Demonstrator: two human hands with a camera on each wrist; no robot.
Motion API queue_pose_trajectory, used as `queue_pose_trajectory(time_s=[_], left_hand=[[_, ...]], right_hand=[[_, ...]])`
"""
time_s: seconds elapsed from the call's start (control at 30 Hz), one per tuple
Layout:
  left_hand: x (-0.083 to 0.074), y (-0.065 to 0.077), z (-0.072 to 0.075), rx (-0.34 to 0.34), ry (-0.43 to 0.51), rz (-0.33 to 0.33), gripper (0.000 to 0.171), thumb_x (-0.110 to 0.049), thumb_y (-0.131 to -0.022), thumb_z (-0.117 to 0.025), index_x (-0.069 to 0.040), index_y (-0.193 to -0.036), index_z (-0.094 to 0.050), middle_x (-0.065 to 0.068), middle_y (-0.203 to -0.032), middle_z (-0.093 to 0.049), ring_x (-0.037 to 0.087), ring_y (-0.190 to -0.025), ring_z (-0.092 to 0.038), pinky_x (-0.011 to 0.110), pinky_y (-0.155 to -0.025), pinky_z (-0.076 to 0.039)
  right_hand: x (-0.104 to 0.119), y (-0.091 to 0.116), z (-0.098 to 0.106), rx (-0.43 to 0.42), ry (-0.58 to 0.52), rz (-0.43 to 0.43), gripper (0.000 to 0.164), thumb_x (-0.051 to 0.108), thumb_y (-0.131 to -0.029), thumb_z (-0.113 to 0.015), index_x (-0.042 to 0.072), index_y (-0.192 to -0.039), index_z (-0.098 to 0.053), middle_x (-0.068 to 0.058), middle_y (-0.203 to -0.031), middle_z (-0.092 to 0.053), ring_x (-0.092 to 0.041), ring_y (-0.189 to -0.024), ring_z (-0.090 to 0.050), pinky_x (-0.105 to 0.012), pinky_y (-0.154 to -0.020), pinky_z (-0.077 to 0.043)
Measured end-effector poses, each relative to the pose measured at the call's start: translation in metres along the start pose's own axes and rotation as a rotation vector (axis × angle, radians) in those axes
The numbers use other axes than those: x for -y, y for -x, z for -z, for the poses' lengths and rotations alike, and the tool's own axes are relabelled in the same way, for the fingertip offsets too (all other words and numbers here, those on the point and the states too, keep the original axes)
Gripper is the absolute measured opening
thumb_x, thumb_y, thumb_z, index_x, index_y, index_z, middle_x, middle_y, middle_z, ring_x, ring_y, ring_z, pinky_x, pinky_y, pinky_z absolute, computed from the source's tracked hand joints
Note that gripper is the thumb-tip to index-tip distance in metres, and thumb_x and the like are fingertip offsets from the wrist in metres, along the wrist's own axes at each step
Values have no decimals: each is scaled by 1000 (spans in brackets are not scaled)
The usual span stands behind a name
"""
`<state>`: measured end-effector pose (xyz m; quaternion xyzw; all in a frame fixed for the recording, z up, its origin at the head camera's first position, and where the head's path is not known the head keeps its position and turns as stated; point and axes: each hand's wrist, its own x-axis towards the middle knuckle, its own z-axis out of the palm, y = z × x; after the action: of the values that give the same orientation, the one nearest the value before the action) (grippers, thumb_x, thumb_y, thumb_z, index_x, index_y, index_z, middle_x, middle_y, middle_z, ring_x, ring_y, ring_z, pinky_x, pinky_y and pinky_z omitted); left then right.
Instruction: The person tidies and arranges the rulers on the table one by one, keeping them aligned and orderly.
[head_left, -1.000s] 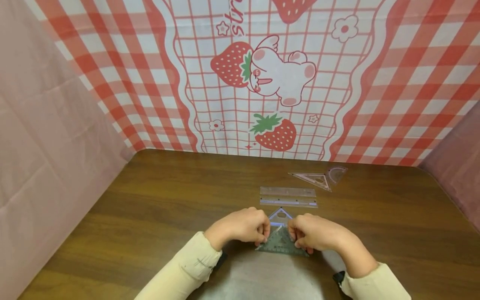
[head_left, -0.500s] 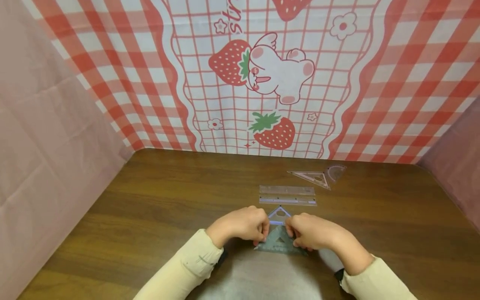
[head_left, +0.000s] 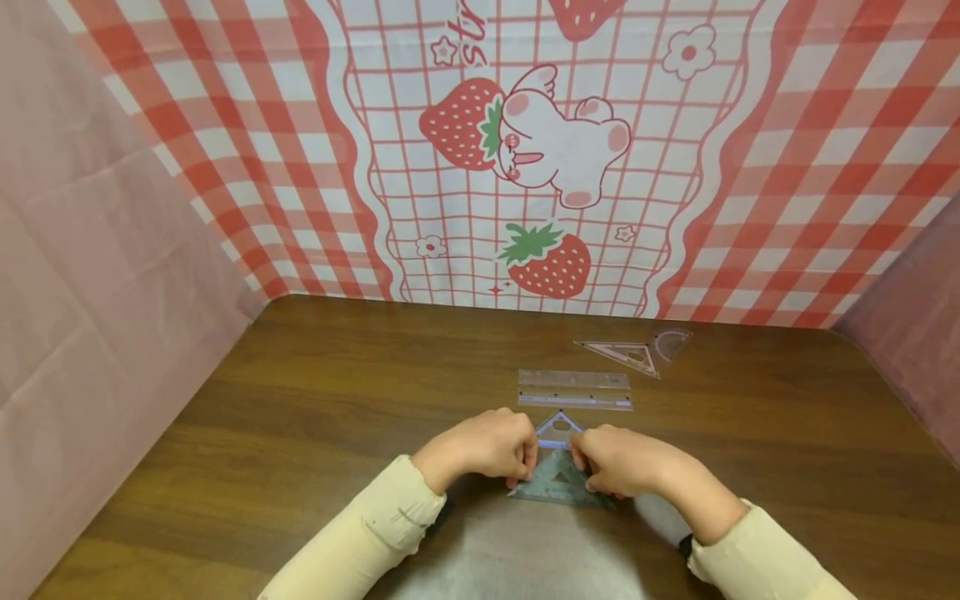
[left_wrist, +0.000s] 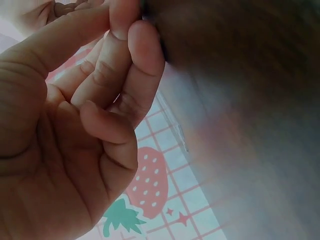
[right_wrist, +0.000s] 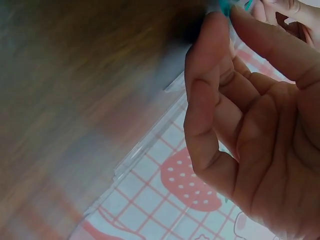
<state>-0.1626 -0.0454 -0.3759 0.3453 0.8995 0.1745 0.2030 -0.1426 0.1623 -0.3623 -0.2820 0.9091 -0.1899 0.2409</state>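
A translucent green set square (head_left: 561,487) lies between both hands in the head view, its long edge toward the person. My left hand (head_left: 491,446) pinches its left side between thumb and fingers. On the opposite side my right hand (head_left: 626,462) pinches it the same way. Just beyond its tip is a clear set square with purple edges (head_left: 559,444), partly covered by the fingers. The left wrist view shows the left palm (left_wrist: 60,150) with curled fingers. In the right wrist view, a bit of green edge shows at the fingertips of the right hand (right_wrist: 265,135).
A clear ruler with a purple band (head_left: 574,401) lies farther back on the brown wood-grain table (head_left: 337,400). Behind it to the right are a long clear set square (head_left: 615,354) and a protractor (head_left: 671,343). A strawberry-print cloth (head_left: 551,262) hangs along the back edge.
The green set square's tilt has altered slightly; its glare has faded and its triangular cutout shows more plainly. Both hands keep their grip, and the other drawing tools stay put.
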Motion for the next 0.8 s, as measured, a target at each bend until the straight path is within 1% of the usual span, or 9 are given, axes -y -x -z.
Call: queue_pose_trajectory(time_s=[0.13, 0.33, 0.57, 0.8], left_hand=[[-2, 0, 0, -5, -28, 6, 23, -11, -84, -75, -22, -66, -66, -11, -52, -64, -2, -47, -49, 15, -51, -39], [-5, -2, 1, -14, -48, 22, 24, -10, -82, -75, -22, -64, -66, -10, -52, -64, 0, -48, -50, 16, -51, -40], [-3, -6, 0, -16, -51, 21, 24, -10, -82, -75, -22, -63, -66, -12, -51, -62, 0, -48, -50, 16, -51, -39], [-2, -7, -1, -5, -28, 2, 24, -10, -83, -74, -20, -63, -66, -12, -50, -61, -1, -45, -48, 15, -49, -39]], right_hand=[[-3, 0, -1, -27, 57, 32, 28, -2, -77, -76, 13, -81, -52, 4, -67, -49, -7, -60, -45, -24, -55, -37], [-7, 0, -1, -38, 81, 55, 30, -1, -75, -77, 14, -79, -52, 5, -67, -48, -7, -60, -44, -24, -55, -37], [-10, 1, 0, -32, 50, 39, 28, 0, -78, -76, 15, -77, -52, 6, -67, -48, -7, -61, -44, -23, -57, -36], [-13, 2, -1, -35, 50, 54, 27, 2, -79, -76, 16, -76, -52, 7, -67, -47, -6, -61, -44, -23, -56, -36]])
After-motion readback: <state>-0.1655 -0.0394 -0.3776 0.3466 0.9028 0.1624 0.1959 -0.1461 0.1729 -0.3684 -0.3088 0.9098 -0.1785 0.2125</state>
